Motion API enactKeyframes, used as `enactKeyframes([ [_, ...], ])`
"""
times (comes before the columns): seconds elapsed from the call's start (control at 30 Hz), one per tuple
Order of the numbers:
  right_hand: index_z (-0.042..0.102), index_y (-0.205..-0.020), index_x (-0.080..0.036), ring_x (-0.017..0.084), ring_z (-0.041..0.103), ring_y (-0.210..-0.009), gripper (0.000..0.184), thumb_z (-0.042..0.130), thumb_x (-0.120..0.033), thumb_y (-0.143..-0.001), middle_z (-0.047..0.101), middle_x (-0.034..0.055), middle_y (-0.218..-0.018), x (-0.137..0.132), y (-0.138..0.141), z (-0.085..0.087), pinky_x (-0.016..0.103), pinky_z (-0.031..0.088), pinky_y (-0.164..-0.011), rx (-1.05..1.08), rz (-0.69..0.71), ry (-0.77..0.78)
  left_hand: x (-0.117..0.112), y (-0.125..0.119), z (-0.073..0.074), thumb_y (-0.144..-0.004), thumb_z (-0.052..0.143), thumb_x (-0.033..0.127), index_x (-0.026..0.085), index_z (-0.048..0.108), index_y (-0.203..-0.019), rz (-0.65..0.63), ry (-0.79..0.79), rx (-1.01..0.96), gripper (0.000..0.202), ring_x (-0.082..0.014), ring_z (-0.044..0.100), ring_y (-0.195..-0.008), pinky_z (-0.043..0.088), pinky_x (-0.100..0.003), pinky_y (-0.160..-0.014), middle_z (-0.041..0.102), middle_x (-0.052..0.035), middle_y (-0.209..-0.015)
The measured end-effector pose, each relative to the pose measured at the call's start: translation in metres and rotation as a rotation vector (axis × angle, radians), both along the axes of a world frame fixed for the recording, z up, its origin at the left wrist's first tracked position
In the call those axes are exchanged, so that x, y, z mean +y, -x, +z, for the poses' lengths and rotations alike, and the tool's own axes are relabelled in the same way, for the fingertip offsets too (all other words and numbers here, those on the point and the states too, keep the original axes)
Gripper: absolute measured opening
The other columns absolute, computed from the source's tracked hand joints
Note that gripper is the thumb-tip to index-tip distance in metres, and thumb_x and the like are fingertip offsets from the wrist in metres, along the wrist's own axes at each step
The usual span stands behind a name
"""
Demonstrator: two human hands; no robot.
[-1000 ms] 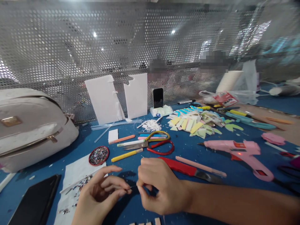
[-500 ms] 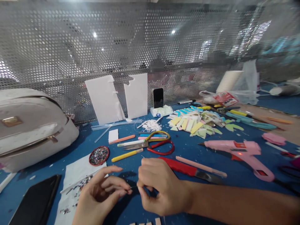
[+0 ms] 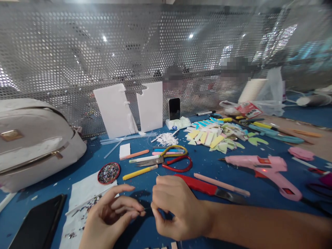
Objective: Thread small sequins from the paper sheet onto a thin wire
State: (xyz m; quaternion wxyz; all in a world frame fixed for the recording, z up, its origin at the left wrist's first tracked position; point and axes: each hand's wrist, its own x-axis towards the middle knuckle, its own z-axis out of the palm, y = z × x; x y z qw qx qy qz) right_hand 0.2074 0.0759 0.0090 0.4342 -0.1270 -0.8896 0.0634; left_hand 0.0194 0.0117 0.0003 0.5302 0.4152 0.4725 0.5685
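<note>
My left hand is at the lower middle, thumb and a fingertip pinched together. A thin strand, like a thread or a needle, shows in the short gap between it and my right hand. The right fingers are curled and pinch the strand's other end; their tips are partly hidden. Beside my left hand lies a white tissue strewn with small shiny beads or sequins. A red-rimmed round lid full of them sits just above. A red-handled utility knife lies just beyond my right hand.
Scissors and several markers lie ahead. A pink glue gun, its light on, is at right. Paper scraps pile behind. A phone and white backpack are at left; white boards lean against the perforated panel.
Hardly anything differs. My hands keep the same pinched pose, and the whole view has shifted very slightly.
</note>
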Motion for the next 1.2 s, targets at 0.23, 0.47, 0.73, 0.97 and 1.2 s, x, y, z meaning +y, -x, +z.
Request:
enactKeyframes([
  [0.23, 0.038, -0.065, -0.019, 0.013, 0.03, -0.058, 0.016, 0.045, -0.007, -0.071, 0.039, -0.0025, -0.06, -0.0009, -0.0006, -0.0009, 0.029, 0.024, -0.053, -0.03, -0.031, -0.04, 0.0003, 0.0007, -0.0007, -0.064, 0.087, 0.023, 0.02, 0.064, -0.098, 0.004, -0.001, 0.006, 0.041, -0.0175, 0.073, -0.064, 0.058, -0.023, -0.065, 0.077, -0.0009, -0.066],
  [0.47, 0.038, -0.065, -0.019, 0.013, 0.029, -0.058, 0.015, 0.046, -0.007, -0.07, 0.04, -0.0025, -0.06, -0.0002, -0.0001, -0.0022, 0.029, 0.024, -0.052, -0.019, -0.022, -0.05, -0.0005, -0.0003, 0.0024, -0.065, 0.085, 0.022, 0.02, 0.063, -0.098, 0.0, 0.01, 0.023, 0.039, -0.0169, 0.072, -0.064, 0.058, -0.023, -0.066, 0.077, -0.0009, -0.066],
  [0.73, 0.037, -0.065, -0.02, 0.014, 0.031, -0.058, 0.015, 0.044, -0.008, -0.072, 0.041, -0.0018, -0.059, -0.0016, -0.0007, -0.0011, 0.03, 0.025, -0.053, -0.041, -0.037, -0.035, 0.0003, 0.0015, 0.0008, -0.066, 0.085, 0.028, 0.021, 0.061, -0.099, -0.014, 0.01, 0.043, 0.041, -0.0183, 0.073, -0.066, 0.058, -0.025, -0.067, 0.077, -0.001, -0.067],
  [0.97, 0.037, -0.066, -0.02, 0.014, 0.031, -0.057, 0.015, 0.044, -0.009, -0.073, 0.042, -0.0019, -0.059, -0.0011, -0.0006, -0.0015, 0.03, 0.025, -0.053, -0.035, -0.029, -0.039, 0.0003, 0.0018, -0.0004, -0.065, 0.087, 0.028, 0.021, 0.062, -0.098, -0.005, 0.005, 0.023, 0.042, -0.0184, 0.073, -0.065, 0.058, -0.025, -0.066, 0.077, -0.0011, -0.067],
  [1.2, 0.036, -0.066, -0.02, 0.014, 0.03, -0.057, 0.015, 0.044, -0.009, -0.072, 0.04, -0.0022, -0.059, -0.0004, -0.0006, -0.0025, 0.03, 0.024, -0.054, -0.049, -0.03, -0.052, -0.0002, 0.0012, 0.0007, -0.066, 0.087, 0.035, 0.021, 0.064, -0.098, -0.008, 0.001, 0.016, 0.042, -0.0164, 0.072, -0.065, 0.058, -0.022, -0.066, 0.077, -0.0007, -0.067],
])
